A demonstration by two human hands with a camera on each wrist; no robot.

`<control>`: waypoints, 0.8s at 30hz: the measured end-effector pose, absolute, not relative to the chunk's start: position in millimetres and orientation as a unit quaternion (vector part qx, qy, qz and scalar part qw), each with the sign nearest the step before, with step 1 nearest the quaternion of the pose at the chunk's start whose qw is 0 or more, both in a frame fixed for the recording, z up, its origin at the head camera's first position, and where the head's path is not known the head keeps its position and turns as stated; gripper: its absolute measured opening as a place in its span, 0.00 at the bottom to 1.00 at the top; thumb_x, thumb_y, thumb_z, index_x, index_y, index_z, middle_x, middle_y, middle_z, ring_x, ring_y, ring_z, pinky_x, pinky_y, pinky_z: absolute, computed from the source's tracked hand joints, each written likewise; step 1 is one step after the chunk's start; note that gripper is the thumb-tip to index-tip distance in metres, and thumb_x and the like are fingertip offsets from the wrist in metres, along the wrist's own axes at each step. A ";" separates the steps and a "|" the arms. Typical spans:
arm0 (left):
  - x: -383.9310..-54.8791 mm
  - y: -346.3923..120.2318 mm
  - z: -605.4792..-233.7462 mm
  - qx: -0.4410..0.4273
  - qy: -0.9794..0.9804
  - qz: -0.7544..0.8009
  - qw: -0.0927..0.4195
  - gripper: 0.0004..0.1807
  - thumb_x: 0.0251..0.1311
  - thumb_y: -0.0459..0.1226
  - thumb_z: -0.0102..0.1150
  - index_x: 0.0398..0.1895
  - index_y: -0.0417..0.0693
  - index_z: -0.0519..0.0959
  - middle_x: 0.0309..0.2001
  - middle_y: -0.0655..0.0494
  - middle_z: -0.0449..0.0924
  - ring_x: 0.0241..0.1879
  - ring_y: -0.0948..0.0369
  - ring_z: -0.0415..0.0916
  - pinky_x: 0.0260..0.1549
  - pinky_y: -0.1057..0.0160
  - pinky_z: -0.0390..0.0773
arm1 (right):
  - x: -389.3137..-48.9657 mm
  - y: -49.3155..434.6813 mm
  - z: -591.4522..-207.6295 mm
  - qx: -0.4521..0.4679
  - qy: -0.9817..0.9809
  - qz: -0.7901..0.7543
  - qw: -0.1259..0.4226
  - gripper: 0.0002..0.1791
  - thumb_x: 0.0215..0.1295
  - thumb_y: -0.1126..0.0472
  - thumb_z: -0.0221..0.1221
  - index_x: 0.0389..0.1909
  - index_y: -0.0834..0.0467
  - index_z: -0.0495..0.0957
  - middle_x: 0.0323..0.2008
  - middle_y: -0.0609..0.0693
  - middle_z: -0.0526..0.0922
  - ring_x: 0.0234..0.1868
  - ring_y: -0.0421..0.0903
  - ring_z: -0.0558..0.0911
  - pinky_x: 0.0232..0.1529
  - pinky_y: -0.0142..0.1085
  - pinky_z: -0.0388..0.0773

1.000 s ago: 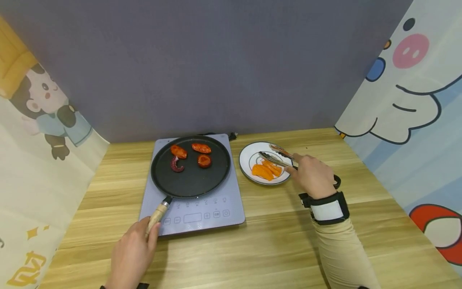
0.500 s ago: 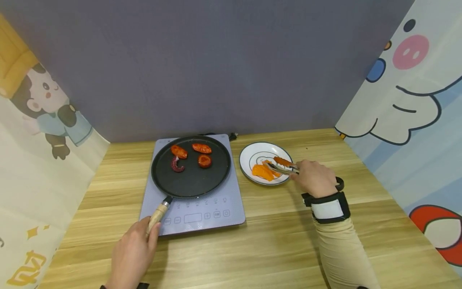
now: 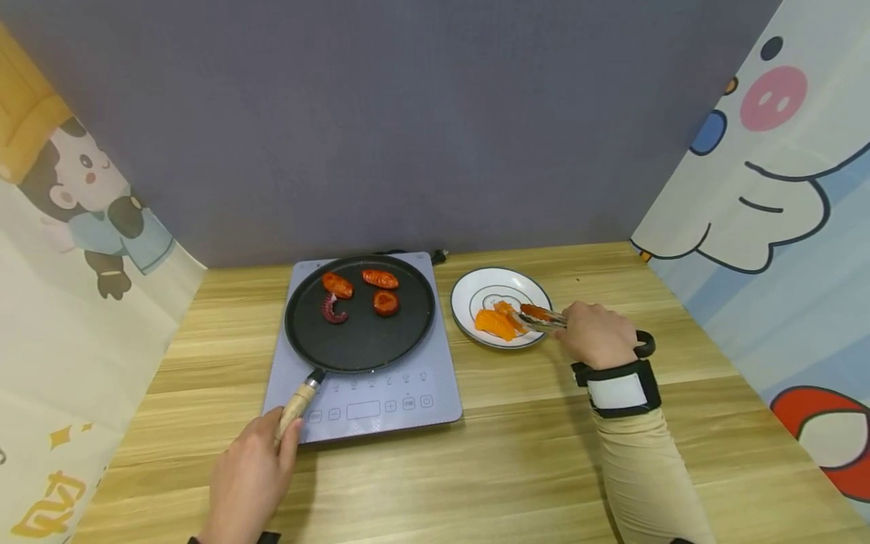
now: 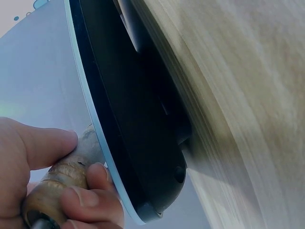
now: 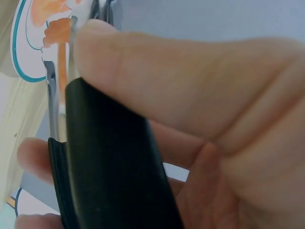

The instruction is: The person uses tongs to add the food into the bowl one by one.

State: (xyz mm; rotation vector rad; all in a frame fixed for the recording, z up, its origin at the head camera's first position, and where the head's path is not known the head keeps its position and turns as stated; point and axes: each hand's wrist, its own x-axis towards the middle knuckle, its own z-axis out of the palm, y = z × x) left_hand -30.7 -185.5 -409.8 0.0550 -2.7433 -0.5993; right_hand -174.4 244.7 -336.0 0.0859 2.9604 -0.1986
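Note:
In the head view my left hand (image 3: 251, 472) grips the pale wooden handle (image 3: 295, 408) of a round black frying pan (image 3: 360, 340). The left wrist view shows thumb and fingers wrapped around that handle (image 4: 62, 181). My right hand (image 3: 600, 336) holds metal tongs (image 3: 544, 321) with black handles (image 5: 109, 162), thumb on one side and fingers on the other. Their tips are drawn close together at the right orange slice (image 3: 511, 316), on a white plate (image 3: 469, 291). Another orange slice (image 3: 494, 325) lies beside it. Both look like salmon.
The pan stands on a grey induction cooker (image 3: 435, 393). In it are two scored sausage pieces (image 3: 379, 279), a curled octopus tentacle (image 3: 331, 310) and a round red-brown piece (image 3: 385, 303). A grey partition (image 3: 421, 128) closes off the back of the wooden table (image 3: 435, 491).
The tongs have gone from spread wide over the plate to nearly closed at the right orange slice. My right hand has shifted slightly right; my left hand and the pan have stayed put.

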 end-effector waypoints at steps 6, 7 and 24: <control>-30.8 -185.3 -409.4 0.019 -0.963 -0.212 0.166 0.12 0.63 0.39 0.59 0.37 0.35 0.78 0.18 0.56 0.64 0.15 0.61 0.60 0.11 0.62 0.58 | -175.9 245.4 -337.0 0.030 0.993 -0.064 0.093 0.14 0.61 0.51 0.60 0.41 0.57 0.83 0.23 0.55 0.77 0.23 0.53 0.75 0.19 0.44 0.67; -30.9 -185.3 -409.3 0.020 -0.963 -0.212 0.165 0.12 0.63 0.39 0.59 0.38 0.35 0.78 0.18 0.56 0.65 0.15 0.61 0.60 0.11 0.62 0.58 | -176.3 245.5 -337.6 0.030 0.993 -0.064 0.092 0.14 0.61 0.52 0.60 0.41 0.57 0.83 0.23 0.55 0.77 0.23 0.53 0.75 0.19 0.45 0.66; -31.9 -185.0 -407.9 0.027 -0.965 -0.208 0.157 0.14 0.63 0.39 0.59 0.41 0.34 0.79 0.19 0.55 0.65 0.14 0.61 0.60 0.10 0.62 0.58 | -186.6 244.6 -352.3 0.029 0.996 -0.072 0.044 0.12 0.62 0.55 0.58 0.41 0.56 0.83 0.26 0.57 0.78 0.25 0.55 0.76 0.19 0.45 0.66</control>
